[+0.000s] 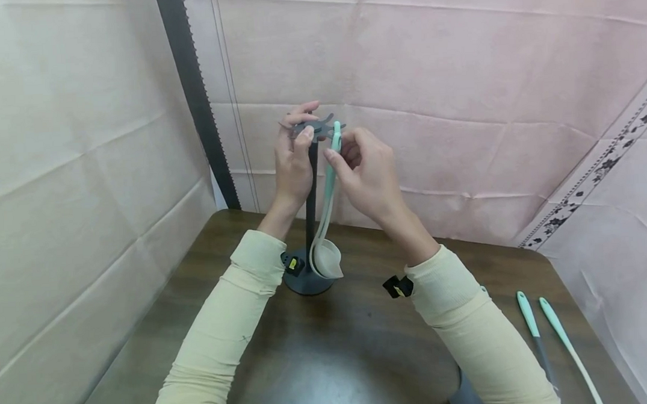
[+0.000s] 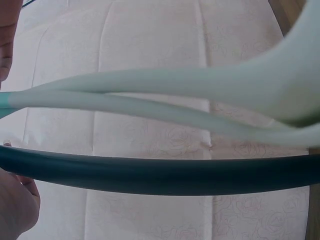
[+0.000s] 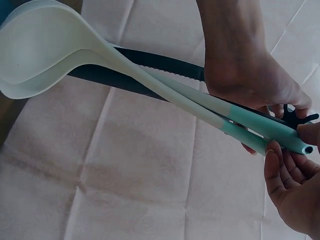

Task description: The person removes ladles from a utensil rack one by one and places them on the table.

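A dark utensil stand [image 1: 310, 193] rises from a round base [image 1: 305, 285] near the back of the table, with curved hooks at its top. My left hand [image 1: 293, 161] grips this hooked top, thumb in front. At the stand's right side hang two ladles [image 3: 45, 55] with pale bowls, nested together, and mint handles. My right hand [image 1: 373, 172] pinches the end of a mint handle [image 3: 270, 132] beside the hooks. In the left wrist view the pale ladle shafts [image 2: 150, 80] run alongside the dark pole [image 2: 160, 175]. Whether either handle hole sits on a hook cannot be told.
Two mint-handled utensils [image 1: 565, 336] lie at the table's right, one with a dark shaft [image 1: 544, 358]. A dark utensil head [image 1: 466, 394] is partly hidden under my right sleeve. Cloth walls [image 1: 459, 87] stand behind the brown table [image 1: 319, 359] and at both sides.
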`<state>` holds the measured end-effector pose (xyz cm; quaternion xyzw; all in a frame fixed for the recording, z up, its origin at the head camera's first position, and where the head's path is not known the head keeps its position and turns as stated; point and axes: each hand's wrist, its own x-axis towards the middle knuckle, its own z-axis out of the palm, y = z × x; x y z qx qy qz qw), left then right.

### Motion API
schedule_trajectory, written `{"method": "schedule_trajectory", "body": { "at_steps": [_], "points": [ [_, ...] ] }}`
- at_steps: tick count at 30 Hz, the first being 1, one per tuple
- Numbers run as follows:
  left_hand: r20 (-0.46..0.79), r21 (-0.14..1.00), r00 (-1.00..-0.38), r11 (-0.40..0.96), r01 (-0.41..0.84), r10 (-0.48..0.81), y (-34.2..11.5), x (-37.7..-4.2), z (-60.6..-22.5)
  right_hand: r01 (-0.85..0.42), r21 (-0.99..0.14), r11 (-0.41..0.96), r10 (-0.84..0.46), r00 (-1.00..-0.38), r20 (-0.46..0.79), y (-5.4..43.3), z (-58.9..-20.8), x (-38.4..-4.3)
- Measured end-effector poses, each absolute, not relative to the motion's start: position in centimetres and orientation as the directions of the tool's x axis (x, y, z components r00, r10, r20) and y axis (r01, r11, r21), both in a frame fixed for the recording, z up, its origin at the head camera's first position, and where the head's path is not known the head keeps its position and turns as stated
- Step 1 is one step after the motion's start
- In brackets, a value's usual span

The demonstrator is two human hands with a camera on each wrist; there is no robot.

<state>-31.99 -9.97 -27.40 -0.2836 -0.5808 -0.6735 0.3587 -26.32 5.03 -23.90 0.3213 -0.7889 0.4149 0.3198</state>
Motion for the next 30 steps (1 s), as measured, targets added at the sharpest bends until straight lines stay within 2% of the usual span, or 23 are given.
{"method": "schedule_trajectory", "body": {
  "at_steps": [21,30],
  "points": [
    [0.806,0.566,-0.573,-0.088,0.82,-0.152,-9.9,-32.4,-27.5,-0.773,-0.444,0.454,-0.263,-0.592,0.762,6.1,-24.2,-25.8],
    [0.809,0.565,-0.57,-0.076,0.821,-0.144,-10.0,-32.3,-27.5,-0.76,-0.489,0.428,-0.27,-0.624,0.733,6.4,-24.1,-25.6]
  ]
}}
